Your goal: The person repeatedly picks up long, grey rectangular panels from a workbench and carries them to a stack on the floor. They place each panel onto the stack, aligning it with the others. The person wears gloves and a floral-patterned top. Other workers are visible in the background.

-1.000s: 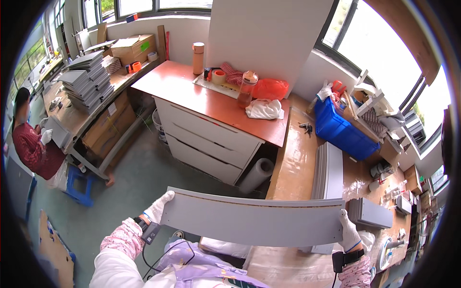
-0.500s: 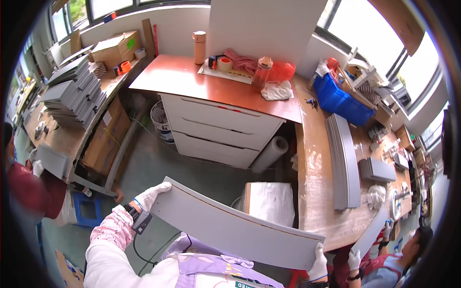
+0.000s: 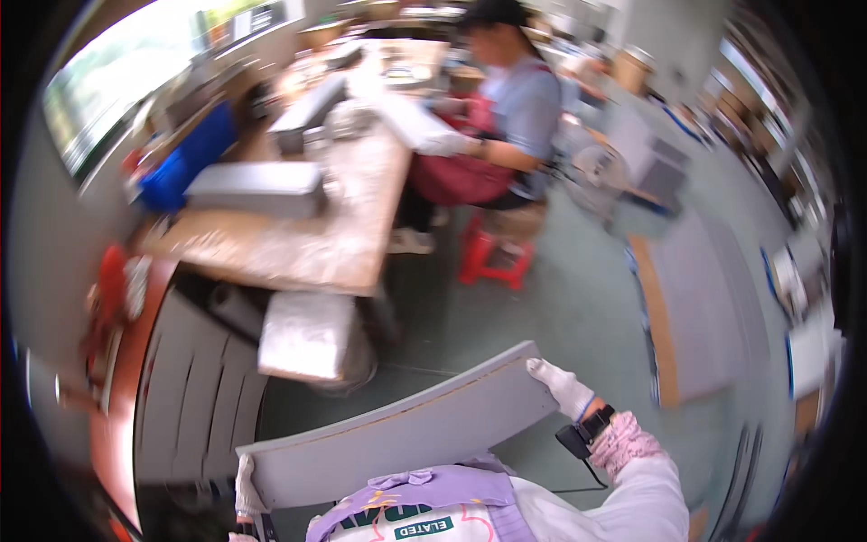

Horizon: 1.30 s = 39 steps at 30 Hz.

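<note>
A long grey board [image 3: 397, 420] spans the space in front of my body, tilted so that its right end is higher. A thin brown groove runs along its upper edge. My left hand [image 3: 247, 486], in a white glove, grips the lower left end. My right hand [image 3: 562, 388], gloved in white too, holds the right end, with its fingers partly behind the board. A black device on a wrist strap [image 3: 591, 425] with a cable sits on my right wrist.
Ahead, a co-worker [image 3: 519, 113] sits on a red stool [image 3: 495, 257] holding a pale board at a wooden table [image 3: 271, 239] with stacked grey boards [image 3: 257, 188]. A wrapped box [image 3: 302, 334] stands below. Flat grey panels [image 3: 704, 307] lie on the right; a white drawer cabinet [image 3: 190, 388] is left.
My view has swung to the right, away from the drawer cabinet and toward the seated co-worker. The board has turned with me, still in both hands; its right end now sits higher.
</note>
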{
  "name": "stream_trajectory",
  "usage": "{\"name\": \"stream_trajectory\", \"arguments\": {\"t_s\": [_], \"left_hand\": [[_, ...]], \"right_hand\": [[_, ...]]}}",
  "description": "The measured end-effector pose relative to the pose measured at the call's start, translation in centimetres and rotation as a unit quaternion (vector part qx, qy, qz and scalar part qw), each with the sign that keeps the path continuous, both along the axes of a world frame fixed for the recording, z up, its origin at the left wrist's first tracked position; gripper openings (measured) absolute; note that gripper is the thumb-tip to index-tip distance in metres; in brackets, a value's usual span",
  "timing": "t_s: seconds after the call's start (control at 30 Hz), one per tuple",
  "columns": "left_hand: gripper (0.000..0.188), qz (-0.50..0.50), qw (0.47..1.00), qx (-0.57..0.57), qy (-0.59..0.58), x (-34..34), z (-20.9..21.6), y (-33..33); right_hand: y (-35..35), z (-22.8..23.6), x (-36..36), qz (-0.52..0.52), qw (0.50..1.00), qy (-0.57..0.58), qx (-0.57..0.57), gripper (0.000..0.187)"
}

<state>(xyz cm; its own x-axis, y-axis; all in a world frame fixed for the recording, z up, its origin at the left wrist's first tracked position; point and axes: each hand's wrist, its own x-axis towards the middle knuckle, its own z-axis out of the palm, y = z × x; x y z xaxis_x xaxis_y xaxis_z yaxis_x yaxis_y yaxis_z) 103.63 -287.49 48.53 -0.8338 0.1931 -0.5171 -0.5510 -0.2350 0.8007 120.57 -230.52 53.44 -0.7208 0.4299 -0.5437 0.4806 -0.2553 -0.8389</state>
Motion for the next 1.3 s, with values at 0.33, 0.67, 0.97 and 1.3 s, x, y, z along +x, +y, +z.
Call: {"name": "stream_trajectory", "arguments": {"t_s": [0.33, 0.67, 0.97, 1.3], "left_hand": [[0.049, -0.359, 0.922, -0.124, 0.071, -1.8, -1.6, 28.1], [0.047, -0.59, 0.806, -0.038, -0.027, 7.4, 1.0, 51.9], [0.048, -0.638, 0.769, -0.039, 0.011, 7.0, 1.0, 68.4], [0.054, -0.701, 0.71, -0.044, -0.042, 7.3, 2.9, 87.3]], "right_hand": [[-5.3, 0.9, 36.4, -0.435, 0.899, -0.044, -0.028, 0.072], [-12.2, -2.2, 50.5, -0.367, 0.831, -0.231, 0.347, 0.038], [-1.1, -1.1, 47.0, -0.672, 0.739, -0.009, 0.044, 0.048], [9.7, 0.9, 44.7, -0.757, 0.652, 0.026, -0.012, 0.057]]}}
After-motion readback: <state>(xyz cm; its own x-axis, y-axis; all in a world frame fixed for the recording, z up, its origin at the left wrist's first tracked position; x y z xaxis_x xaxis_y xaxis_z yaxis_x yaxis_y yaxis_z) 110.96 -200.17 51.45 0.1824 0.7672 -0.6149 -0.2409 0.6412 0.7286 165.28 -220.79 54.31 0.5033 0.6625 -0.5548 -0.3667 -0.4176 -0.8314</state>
